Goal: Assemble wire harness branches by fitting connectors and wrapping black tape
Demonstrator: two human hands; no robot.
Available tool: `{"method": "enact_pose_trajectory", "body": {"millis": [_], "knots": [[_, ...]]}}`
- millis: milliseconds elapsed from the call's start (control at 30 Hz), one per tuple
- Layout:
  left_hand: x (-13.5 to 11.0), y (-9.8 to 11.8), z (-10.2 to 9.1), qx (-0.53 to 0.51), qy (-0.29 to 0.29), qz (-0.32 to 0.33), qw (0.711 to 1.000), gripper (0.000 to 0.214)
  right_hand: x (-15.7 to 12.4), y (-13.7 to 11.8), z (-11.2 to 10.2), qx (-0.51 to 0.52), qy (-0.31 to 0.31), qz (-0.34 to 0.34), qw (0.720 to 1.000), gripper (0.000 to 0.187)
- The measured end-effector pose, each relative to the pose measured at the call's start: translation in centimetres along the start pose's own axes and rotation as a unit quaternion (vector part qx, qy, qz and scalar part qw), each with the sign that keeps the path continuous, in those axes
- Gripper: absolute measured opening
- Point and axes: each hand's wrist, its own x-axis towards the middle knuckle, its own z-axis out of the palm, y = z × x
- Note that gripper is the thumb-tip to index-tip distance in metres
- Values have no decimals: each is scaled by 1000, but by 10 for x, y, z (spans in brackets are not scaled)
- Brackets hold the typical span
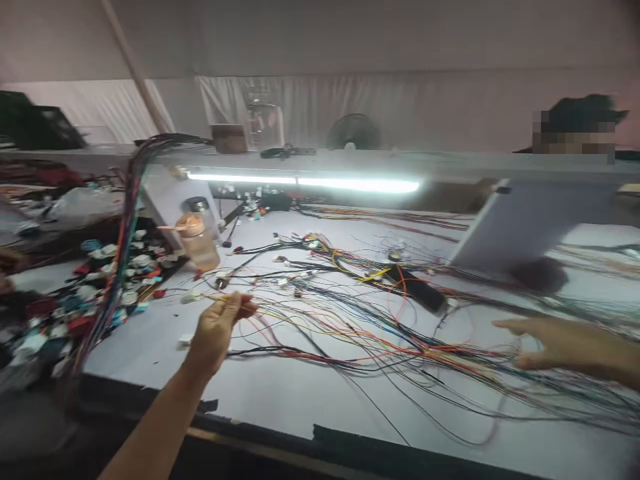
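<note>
My left hand [220, 325] is raised over the white workbench [280, 393], its fingers pinched together on thin wires, a yellow one among them, that run off to the right. My right hand [560, 343] reaches in from the right edge with fingers stretched out flat, resting on or just over the spread of coloured wires [400, 340]. The wires fan across the bench between the two hands, with small connectors [300, 267] at their far ends. A thick black piece [417, 288] lies among them near the middle.
A thick wire bundle [125, 220] arcs down at the left over a heap of small connectors [100, 280]. Two bottles [200, 237] stand behind it. A lit tube [305, 181] runs under the shelf. A white panel [520, 223] leans at right; another person is behind the shelf.
</note>
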Motion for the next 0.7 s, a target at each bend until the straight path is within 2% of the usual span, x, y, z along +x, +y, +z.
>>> {"method": "enact_pose_trajectory", "body": {"millis": [100,300,433,500,567,633,700], "knots": [[-10,-9,9,52,-54,27,997,40,-3,-54,42,83,-51,-22,995,40],[-22,-17,31,60,-154,29,986,24,2,-124,91,193,-163,-48,966,34],[-24,-33,37,103,-223,23,969,16,15,-166,134,259,-161,-31,952,25],[-23,-38,39,91,-256,-11,962,12,18,-174,151,321,-158,-12,934,28],[-18,-38,39,57,-282,-41,957,17,18,-170,160,372,-137,28,917,32],[-10,-36,38,22,-263,-60,963,23,17,-160,163,400,-111,74,907,32],[-1,-34,39,-7,-207,-76,975,30,18,-149,163,413,-98,104,899,32]]}}
